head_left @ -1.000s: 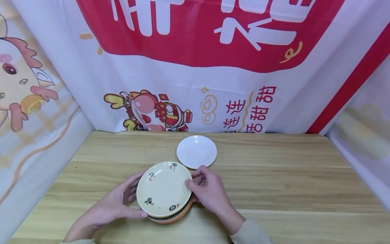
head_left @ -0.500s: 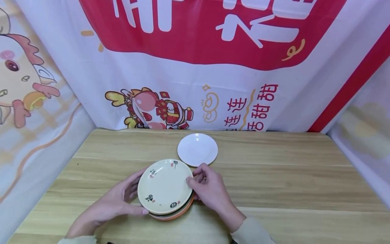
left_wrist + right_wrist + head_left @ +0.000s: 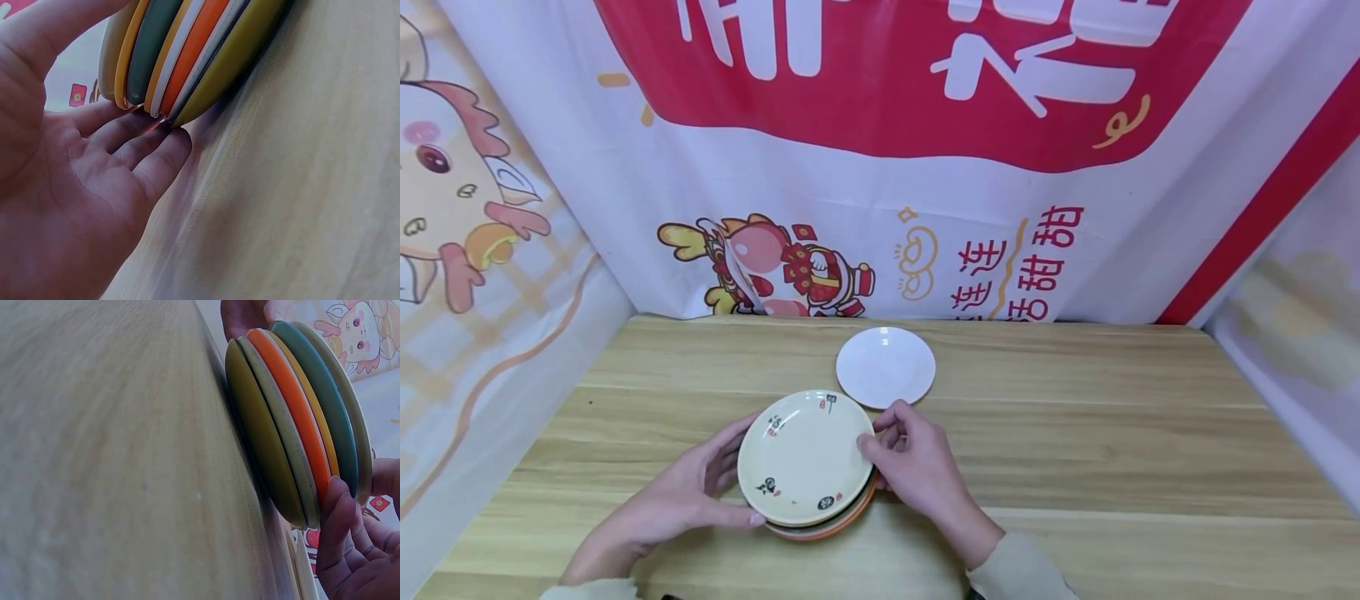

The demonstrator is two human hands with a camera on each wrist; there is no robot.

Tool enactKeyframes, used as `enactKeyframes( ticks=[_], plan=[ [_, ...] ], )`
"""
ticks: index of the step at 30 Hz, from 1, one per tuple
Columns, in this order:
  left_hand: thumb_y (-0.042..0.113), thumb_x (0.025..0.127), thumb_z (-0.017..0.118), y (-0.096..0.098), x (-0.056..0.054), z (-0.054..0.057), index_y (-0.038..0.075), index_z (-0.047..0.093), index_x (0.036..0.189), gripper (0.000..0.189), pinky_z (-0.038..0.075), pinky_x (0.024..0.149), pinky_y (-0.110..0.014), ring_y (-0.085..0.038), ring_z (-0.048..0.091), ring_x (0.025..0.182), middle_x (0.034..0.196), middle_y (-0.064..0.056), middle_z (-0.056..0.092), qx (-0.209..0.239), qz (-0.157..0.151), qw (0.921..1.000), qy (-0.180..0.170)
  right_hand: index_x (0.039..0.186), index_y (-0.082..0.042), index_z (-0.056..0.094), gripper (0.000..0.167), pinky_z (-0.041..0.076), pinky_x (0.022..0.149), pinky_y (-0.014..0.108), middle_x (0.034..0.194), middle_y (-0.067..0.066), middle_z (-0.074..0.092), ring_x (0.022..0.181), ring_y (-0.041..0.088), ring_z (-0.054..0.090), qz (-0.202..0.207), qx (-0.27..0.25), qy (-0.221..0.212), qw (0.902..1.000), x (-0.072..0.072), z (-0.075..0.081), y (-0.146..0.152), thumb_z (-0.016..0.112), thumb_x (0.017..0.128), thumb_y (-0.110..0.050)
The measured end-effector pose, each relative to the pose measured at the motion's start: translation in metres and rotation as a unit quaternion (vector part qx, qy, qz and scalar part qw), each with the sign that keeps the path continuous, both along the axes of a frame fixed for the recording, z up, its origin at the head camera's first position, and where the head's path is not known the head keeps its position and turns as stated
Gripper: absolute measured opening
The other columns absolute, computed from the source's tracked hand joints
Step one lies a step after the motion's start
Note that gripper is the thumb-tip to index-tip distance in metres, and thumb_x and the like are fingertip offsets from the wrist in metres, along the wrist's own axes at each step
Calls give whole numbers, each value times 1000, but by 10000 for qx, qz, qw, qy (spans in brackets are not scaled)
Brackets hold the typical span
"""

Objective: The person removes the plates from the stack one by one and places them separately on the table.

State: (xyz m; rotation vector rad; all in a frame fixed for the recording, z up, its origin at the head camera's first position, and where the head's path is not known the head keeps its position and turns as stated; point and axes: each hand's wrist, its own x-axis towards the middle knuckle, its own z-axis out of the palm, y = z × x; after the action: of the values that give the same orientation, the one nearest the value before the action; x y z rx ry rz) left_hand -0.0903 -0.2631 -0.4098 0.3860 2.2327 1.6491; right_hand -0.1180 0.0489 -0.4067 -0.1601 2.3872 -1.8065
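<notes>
A stack of several round plates stands on the table between my hands. On top lies a cream plate [image 3: 805, 458] with small dark and red motifs along its rim. Beneath it, in the right wrist view, are a green plate [image 3: 319, 394], an orange plate [image 3: 292, 403] and an olive-yellow plate [image 3: 256, 431] at the bottom. My left hand [image 3: 688, 492] cups the stack's left side, thumb at the near rim and fingertips against the plate edges. My right hand [image 3: 917, 458] grips the right side, its thumb on the cream plate's rim and its fingers bent against the edges below.
Just behind the stack, a white plate [image 3: 886, 367] lies by itself on the wooden table [image 3: 1112, 450]. A printed cloth [image 3: 880, 192] hangs along the table's back edge, with more cloth at the left and right sides.
</notes>
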Motion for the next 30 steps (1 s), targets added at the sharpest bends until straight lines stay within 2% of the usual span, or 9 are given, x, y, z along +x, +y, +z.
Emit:
enactKeyframes(
  ticks=[4, 11, 19, 21, 23, 27, 30],
  plan=[
    [13, 79, 94, -1, -1, -1, 27, 28, 171, 113, 35, 116, -7, -21, 33, 159, 179, -12, 26, 7, -13, 10000, 19, 107, -6, 65, 23, 60, 51, 29, 81, 6, 64, 57, 16, 64, -14, 26, 7, 10000, 0, 0, 0, 78, 95, -21],
    [13, 79, 94, 0, -1, -1, 26, 28, 171, 113, 36, 116, -7, -35, 29, 160, 178, -12, 27, -19, -9, 10000, -29, 107, -6, 65, 23, 60, 51, 29, 82, 6, 64, 58, 17, 64, -1, 26, -21, 10000, 1, 0, 0, 78, 96, -21],
    [13, 79, 95, 1, 0, -1, 24, 28, 171, 114, 37, 115, -7, -45, 24, 161, 178, -14, 26, -5, -17, 10000, -14, 107, -6, 65, 23, 60, 52, 28, 82, 6, 64, 58, 16, 64, 18, 67, 4, 10000, 1, -1, 0, 78, 96, -21],
    [13, 80, 94, 1, 0, -1, 24, 28, 171, 113, 37, 115, -7, -42, 25, 161, 178, -15, 26, 5, -26, 10000, -6, 107, -6, 65, 22, 60, 52, 28, 82, 6, 65, 59, 16, 64, 30, 67, 23, 10000, 1, -1, 0, 78, 96, -21],
    [13, 80, 94, 0, 0, -2, 25, 28, 171, 113, 36, 116, -7, -30, 30, 161, 179, -14, 26, 15, -27, 10000, -29, 107, -6, 65, 22, 60, 52, 28, 82, 6, 65, 59, 17, 64, 37, 70, 40, 10000, 1, -1, 0, 77, 97, -21],
    [12, 81, 93, -2, -1, -3, 25, 27, 171, 112, 36, 116, -7, 4, 41, 151, 179, -13, 25, 92, -83, 9999, -45, 107, -6, 65, 22, 60, 52, 27, 82, 6, 65, 59, 16, 64, 69, 84, 54, 9999, 1, -1, 0, 77, 97, -21],
    [12, 82, 93, -2, -1, -4, 25, 27, 171, 112, 36, 116, -6, 17, 41, 143, 179, -13, 25, 113, -92, 9999, -51, 107, -5, 64, 22, 60, 52, 27, 82, 6, 65, 58, 16, 64, 78, 65, 86, 9999, 1, -1, 0, 77, 97, -20]
  ],
)
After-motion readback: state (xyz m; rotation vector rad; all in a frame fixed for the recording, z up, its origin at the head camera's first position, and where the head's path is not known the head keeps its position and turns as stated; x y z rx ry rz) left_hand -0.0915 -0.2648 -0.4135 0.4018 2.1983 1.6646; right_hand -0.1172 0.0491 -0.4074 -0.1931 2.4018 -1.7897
